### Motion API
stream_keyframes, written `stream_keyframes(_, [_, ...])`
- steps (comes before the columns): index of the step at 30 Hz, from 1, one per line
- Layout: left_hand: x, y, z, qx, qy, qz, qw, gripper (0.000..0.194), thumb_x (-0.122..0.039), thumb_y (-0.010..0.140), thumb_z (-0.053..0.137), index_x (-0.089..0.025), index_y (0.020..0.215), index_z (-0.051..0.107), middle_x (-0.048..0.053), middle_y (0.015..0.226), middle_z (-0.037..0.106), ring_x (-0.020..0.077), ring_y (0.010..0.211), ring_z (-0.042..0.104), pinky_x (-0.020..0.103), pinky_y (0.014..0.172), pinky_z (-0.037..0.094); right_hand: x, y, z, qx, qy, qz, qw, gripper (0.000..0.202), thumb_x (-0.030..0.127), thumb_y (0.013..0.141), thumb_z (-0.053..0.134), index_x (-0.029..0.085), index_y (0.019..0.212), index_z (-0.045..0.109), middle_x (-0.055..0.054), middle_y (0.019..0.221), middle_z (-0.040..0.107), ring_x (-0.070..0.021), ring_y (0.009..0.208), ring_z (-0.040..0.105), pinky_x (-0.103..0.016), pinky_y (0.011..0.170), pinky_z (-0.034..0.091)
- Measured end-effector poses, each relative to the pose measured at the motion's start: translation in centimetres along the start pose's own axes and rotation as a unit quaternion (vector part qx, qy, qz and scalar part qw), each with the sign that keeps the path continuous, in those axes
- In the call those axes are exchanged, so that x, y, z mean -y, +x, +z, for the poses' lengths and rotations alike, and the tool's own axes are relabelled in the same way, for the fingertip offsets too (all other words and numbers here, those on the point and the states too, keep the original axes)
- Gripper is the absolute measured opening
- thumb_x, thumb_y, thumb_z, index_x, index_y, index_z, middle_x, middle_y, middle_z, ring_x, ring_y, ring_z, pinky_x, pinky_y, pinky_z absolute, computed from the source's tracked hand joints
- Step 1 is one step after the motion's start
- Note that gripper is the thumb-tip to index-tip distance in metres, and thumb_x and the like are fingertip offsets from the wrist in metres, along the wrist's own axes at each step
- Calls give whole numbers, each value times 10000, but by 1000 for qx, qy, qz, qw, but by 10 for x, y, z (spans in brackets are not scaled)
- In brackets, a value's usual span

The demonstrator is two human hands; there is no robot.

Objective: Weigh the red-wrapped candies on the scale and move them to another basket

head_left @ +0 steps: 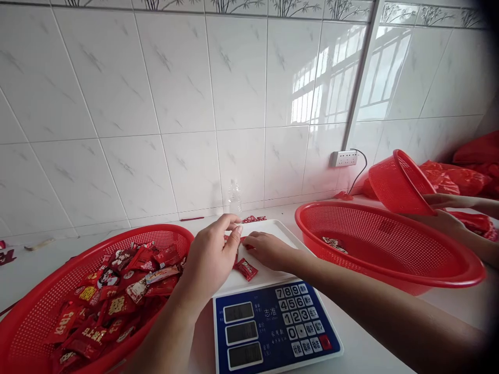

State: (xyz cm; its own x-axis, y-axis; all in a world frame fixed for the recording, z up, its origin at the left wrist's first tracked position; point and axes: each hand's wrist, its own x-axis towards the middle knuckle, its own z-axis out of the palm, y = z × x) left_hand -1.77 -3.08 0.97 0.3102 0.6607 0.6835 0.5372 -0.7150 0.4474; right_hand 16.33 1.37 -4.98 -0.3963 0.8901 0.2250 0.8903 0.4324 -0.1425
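Observation:
My left hand (pixel 215 254) is over the left side of the white tray of a weighing scale (pixel 278 228), fingers bent and thumb slightly apart from the index finger; nothing shows in its grasp. Its other fingertips are partly hidden. My right hand (pixel 271 252) rests low on the tray, fingers bent together on small red candy packets, partly covered by the hands. One red candy packet (pixel 246 269) lies loose on the tray between my wrists. The scale's blue keypad panel (pixel 273 327) faces me, its displays dark.
At left stands a red perforated basket (pixel 23 311) of wrapped candies (pixel 117 291). A wide red basket (pixel 390 223) at right holds a few packets. Beyond it, another person's hands (pixel 440 218) tilt a smaller red basket (pixel 401 182). A clear bottle (pixel 234 196) stands by the wall.

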Motion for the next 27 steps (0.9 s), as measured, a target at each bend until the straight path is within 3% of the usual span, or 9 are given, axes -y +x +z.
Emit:
stream_keyframes(5, [2,1,1,-2,2,4,1000,128,-238,935,500,-236,1003,609,27,968,741,191,849,702,309,681,546,-15,-15,-7,-23,-29,49,998,222,304,943,530,173,1093,630,-70,1075,664,-182,920,640,-377,805,527])
stream_keyframes(8, [2,0,1,-2,1,4,1000,135,-244,935,495,-233,1001,612,24,966,740,174,782,699,300,654,542,-31,-29,-21,-62,-46,97,992,258,199,938,425,182,1034,663,-86,988,710,-198,875,660,-321,746,499])
stream_keyframes(11, [2,0,0,-2,4,-1,1000,135,-243,932,495,-235,994,616,16,944,740,159,713,685,284,601,529,-54,-47,-40,-98,-68,155,981,322,194,912,371,188,1070,651,-99,1001,720,-223,852,668,-313,685,473])
stream_keyframes(15, [1,0,0,3,2,-2,1000,139,-240,932,495,-231,1001,616,24,962,738,164,723,689,290,601,528,-88,-73,-58,-121,-104,232,960,348,166,886,338,148,1004,665,-165,983,715,-270,800,666,-343,622,451])
stream_keyframes(18, [0,0,1,8,-1,-4,1000,139,-238,935,493,-228,1003,614,24,961,737,163,719,687,295,607,525,-99,-85,-61,-117,-106,251,955,337,147,871,367,112,991,681,-228,987,705,-327,853,669,-379,626,466])
stream_keyframes(22, [0,-1,2,11,0,-5,1000,131,-241,938,494,-235,995,612,7,940,739,159,709,683,291,599,509,-76,-82,-51,-88,-54,198,975,332,255,905,436,144,1115,668,-187,1142,688,-337,1024,647,-418,751,517])
stream_keyframes(27, [0,0,3,14,-8,-8,1000,132,-258,940,493,-235,999,608,13,989,736,173,771,692,297,626,517,-11,-62,-31,-36,45,75,996,366,411,919,489,215,1180,654,-82,1185,695,-231,1056,651,-344,894,499])
